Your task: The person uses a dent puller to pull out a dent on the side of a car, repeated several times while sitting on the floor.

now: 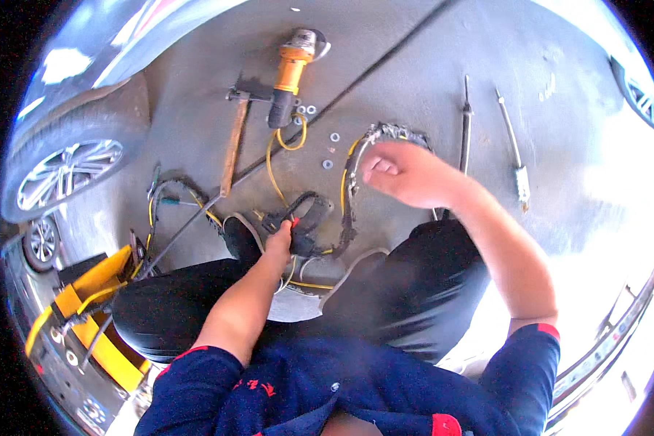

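My left hand (277, 240) is closed in front of my left shoe, and a black curved piece with a red bit shows at its thumb side. A dark flat thing (309, 243) lies partly hidden beside that fist. To the right, my right hand (403, 176) is raised with its fingers curled in; whatever they may hold is hidden. Close by that hand arches a cable bundle (347, 211) with a yellow strand and ragged grey-black wrapping. Another stretch of yellow-and-black cable (151, 214) bends across the floor at left.
Ahead lie an orange angle grinder (291, 73), a wooden-handled hammer (235, 149) and several washers (328, 164). A long dark line (370, 69) crosses the floor diagonally. Two rod-like tools (466, 138) lie at right. A car wheel (69, 174) and a yellow-and-black frame (112, 356) stand at left.
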### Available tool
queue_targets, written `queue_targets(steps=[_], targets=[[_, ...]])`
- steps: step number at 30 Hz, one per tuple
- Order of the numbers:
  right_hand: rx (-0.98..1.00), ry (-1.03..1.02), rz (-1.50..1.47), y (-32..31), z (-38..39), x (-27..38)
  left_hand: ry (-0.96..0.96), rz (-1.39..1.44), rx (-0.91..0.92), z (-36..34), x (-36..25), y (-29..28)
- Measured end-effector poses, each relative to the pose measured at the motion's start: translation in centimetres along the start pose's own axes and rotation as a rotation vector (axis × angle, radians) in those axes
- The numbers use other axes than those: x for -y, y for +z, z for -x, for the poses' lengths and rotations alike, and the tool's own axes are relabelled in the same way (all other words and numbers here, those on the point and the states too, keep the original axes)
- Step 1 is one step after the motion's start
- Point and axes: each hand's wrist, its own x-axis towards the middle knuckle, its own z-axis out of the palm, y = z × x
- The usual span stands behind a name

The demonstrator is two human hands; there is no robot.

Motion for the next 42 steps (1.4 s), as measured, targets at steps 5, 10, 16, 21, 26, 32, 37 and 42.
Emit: queue_targets(steps=[5,10,16,21,26,32,37,42], targets=[[0.043,-0.022,0.054,3.8,-3.9,1.0,0.360,0.056,0.124,11.0,-5.9,0.3],[-0.069,-0.213,0.887,11.7,-4.5,2.2,1.181,-0.790,-0.490,23.9,-14.5,-3.9],[0.437,-0.312,0.246,16.0,-4.0,5.9,1.335,-1.229,-0.499,35.9,-19.7,-7.9],[-0.039,-0.280,-0.255,13.5,-8.1,12.3,1.286,-1.434,-0.456,38.8,-17.7,-8.5],[-0.186,-0.028,-0.315,13.8,-8.1,13.5,1.190,-1.410,-0.312,39.6,-17.3,-5.5],[-0.378,0.079,-0.328,14.1,-8.9,11.1,1.335,-1.323,-0.197,38.1,-15.9,-4.6],[-0.306,-0.099,-0.667,14.5,-9.3,10.7,1.476,-1.276,-0.123,37.2,-16.7,-4.7],[-0.245,-0.239,-0.714,14.0,-9.8,7.9,1.344,-1.355,-0.053,37.5,-17.9,-4.7]])
